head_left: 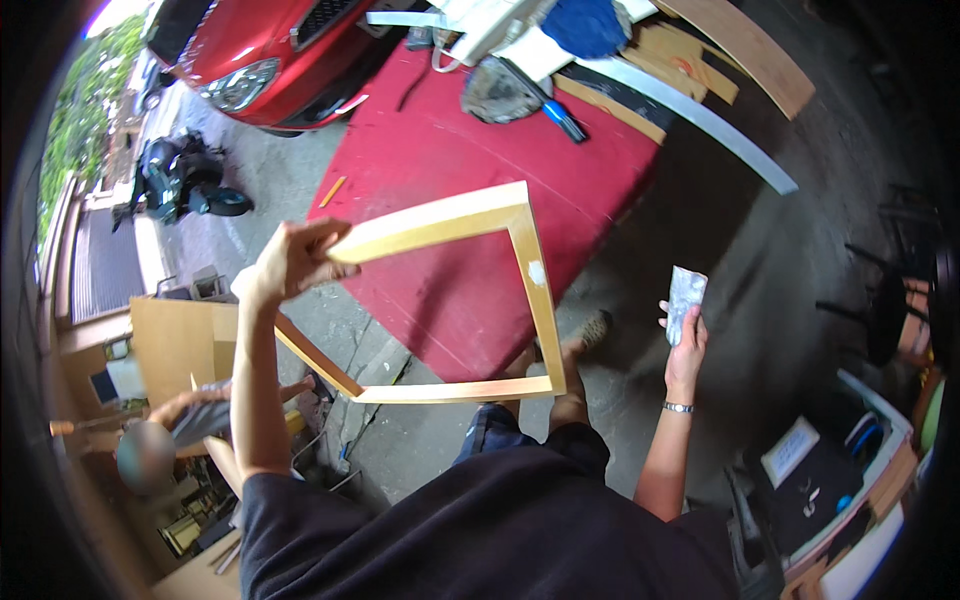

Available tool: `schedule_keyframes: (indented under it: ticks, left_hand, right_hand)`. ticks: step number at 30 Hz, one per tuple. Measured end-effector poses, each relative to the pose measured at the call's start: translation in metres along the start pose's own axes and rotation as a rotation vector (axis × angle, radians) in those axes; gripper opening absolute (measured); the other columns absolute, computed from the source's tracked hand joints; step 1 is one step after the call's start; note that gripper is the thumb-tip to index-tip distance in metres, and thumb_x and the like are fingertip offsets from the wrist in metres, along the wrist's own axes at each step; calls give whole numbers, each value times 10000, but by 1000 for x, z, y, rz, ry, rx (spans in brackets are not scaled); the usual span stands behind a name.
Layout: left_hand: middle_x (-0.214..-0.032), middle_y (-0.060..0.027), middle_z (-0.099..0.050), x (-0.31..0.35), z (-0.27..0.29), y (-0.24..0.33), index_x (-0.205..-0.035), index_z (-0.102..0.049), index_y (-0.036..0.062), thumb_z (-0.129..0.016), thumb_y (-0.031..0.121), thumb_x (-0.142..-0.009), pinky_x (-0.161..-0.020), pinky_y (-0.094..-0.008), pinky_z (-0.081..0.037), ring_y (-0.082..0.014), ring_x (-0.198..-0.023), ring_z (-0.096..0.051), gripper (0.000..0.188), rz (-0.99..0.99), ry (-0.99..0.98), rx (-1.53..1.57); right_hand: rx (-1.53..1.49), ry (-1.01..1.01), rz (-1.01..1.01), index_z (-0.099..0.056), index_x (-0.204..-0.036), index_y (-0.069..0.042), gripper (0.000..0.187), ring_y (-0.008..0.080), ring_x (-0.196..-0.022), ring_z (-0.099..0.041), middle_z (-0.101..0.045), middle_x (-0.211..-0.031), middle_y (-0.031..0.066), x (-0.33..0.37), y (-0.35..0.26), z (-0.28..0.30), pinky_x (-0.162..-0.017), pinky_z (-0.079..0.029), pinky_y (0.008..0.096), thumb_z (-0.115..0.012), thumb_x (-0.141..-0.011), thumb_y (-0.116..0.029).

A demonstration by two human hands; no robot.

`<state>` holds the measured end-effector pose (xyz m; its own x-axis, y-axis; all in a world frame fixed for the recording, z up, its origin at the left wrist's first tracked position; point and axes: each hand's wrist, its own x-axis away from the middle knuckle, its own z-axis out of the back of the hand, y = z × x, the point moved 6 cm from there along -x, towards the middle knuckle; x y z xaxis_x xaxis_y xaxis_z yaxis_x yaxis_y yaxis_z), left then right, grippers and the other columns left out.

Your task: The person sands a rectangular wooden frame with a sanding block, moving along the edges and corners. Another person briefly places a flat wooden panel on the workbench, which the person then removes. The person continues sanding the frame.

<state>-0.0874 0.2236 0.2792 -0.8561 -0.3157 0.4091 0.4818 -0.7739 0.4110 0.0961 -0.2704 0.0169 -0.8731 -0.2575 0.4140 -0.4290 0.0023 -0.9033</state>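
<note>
A pale wooden frame is held up, tilted, in front of my body and above the red tabletop. My left hand is closed around its upper left corner. A small whitish patch shows on the frame's right side. Off to the right, well apart from the frame, my right hand grips a flat grey-white rectangular pad, perhaps sandpaper; its exact kind is unclear.
On the red-covered table lie a grey stone-like lump, a blue-and-black handled tool, a blue cloth and wooden strips. Another person sits at lower left. A red car and motorbike stand beyond.
</note>
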Motion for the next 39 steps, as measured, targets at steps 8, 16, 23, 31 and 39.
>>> schedule_keyframes:
  ticks: [8,16,23,31,39]
  left_hand:
    - [-863,-65,-716,-172,-85,-3,-1188,-711,-3,-877,398,-814,-758,-307,-528,-119,-811,-646,573,-174,-358,173]
    - [-984,-85,-616,-242,-142,14,-1312,-645,109,-763,307,-903,-754,-427,-499,-264,-840,-624,469,-646,29,-432]
    - [-1269,-116,-632,-213,-190,74,-1418,-594,121,-728,368,-921,-1040,-470,-445,-323,-1169,-598,571,-690,371,-223]
    - [-1028,-125,-612,-229,-256,185,-1176,-666,72,-734,368,-887,-935,-467,-438,-332,-1033,-587,420,-539,364,-267]
    - [-1002,-87,-704,-163,-237,200,-1079,-753,68,-758,130,-879,-852,-383,-522,-271,-950,-661,210,-968,395,10]
  right_hand:
    - [-216,-220,-222,-649,-1279,21,529,200,-1007,-697,-733,-1157,137,66,50,-30,-925,-535,334,-367,-1129,-401]
    - [-230,-82,-161,-637,-1292,48,476,191,-1156,-646,-704,-1227,138,80,86,-48,-1032,-485,328,-383,-1134,-323]
    - [-148,-25,-126,-630,-1281,59,473,189,-1112,-647,-700,-1230,151,73,90,-58,-996,-496,338,-372,-1136,-311]
    - [-213,2,-113,-652,-1245,54,497,185,-1087,-652,-710,-1195,136,67,96,-59,-973,-502,342,-359,-1138,-333]
    - [-110,84,-130,-551,-1388,39,529,209,-1059,-687,-705,-1233,175,55,106,-24,-967,-520,341,-333,-1136,-373]
